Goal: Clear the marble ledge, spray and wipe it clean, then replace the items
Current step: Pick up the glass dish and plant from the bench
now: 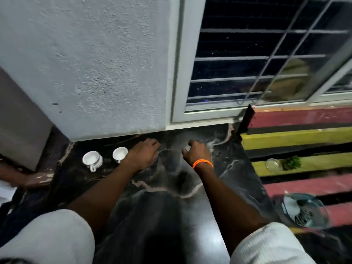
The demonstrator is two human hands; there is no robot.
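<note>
The black marble ledge (pixel 171 180) with pale veins runs below the wall and window. Two small white cups stand on its far left: one (pixel 92 160) with its handle toward me, the other (pixel 120 154) right beside my left hand (pixel 143 155). That hand rests palm-down near the wall with its fingers curled; anything under it is hidden. My right hand (pixel 197 153), with an orange bracelet on the wrist, is curled over a small white object (pixel 187 148) that looks like another cup. Both forearms reach across the ledge.
A red, yellow and black striped surface (pixel 304 138) lies to the right, with a small glass bowl (pixel 272 164), a green sprig (pixel 290 162) and a larger glass dish (pixel 304 210) on it. A barred window (pixel 247 60) and a rough white wall (pixel 95 63) rise behind.
</note>
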